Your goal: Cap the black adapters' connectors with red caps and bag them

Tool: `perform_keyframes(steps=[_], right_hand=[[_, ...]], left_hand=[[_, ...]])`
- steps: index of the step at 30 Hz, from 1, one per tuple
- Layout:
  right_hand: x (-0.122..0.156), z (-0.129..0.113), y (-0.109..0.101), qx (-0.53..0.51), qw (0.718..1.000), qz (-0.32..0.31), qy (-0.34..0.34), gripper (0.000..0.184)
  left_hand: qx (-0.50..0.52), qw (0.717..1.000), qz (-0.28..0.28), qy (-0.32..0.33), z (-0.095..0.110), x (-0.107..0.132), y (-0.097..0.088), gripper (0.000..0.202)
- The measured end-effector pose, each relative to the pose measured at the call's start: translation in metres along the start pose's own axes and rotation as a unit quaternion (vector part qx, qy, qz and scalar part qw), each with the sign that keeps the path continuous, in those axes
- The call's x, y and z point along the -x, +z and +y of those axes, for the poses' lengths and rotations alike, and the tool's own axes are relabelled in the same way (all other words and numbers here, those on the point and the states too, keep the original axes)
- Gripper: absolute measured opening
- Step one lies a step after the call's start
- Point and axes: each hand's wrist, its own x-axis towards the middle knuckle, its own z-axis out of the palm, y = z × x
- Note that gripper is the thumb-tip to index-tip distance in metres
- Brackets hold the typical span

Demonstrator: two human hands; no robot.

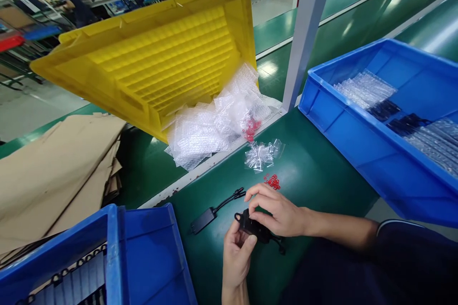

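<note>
We are holding a black electronic module (260,232) just above the green desk (214,267), between our two hands. Our left hand (237,251) grips its near end, thumb on top and fingers beneath; our right hand (275,210) arches over it, thumb and forefinger drawn close together at its upper face. Whether those fingertips pinch something small we cannot tell. A short black cable (280,245) trails from the module below our right hand.

The step in hand looks to us like close fingertip work on this one module. It seems to call for a steady left grip and a precise right fingertip, with the eyelet end left uncovered and the cable free of our fingers.

Left of our hands a second black module (203,220) lies flat, its lead pointing towards our right fingers. Just beyond the right hand sit loose red rings (274,182), then small clear bags (263,156), then a heap of bubble-wrap pouches (203,131) against the tilted yellow crate (171,57). Blue bins stand on both sides, the left bin (150,248) nearer us, the right bin (336,128) farther forward.
</note>
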Motion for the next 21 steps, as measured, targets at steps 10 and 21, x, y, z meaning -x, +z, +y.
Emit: perform_keyframes(steps=[10, 21], right_hand=[[-0.056, 0.078, -0.052, 0.310, 0.943, 0.082, 0.086, 0.010], [-0.034, 0.052, -0.043, 0.154, 0.983, 0.075, 0.067, 0.009]], left_hand=[[0.143, 0.988, 0.018, 0.056, 0.012, 0.004, -0.008, 0.036], [0.158, 0.983, 0.058, 0.076, 0.012, 0.000, -0.018, 0.042]])
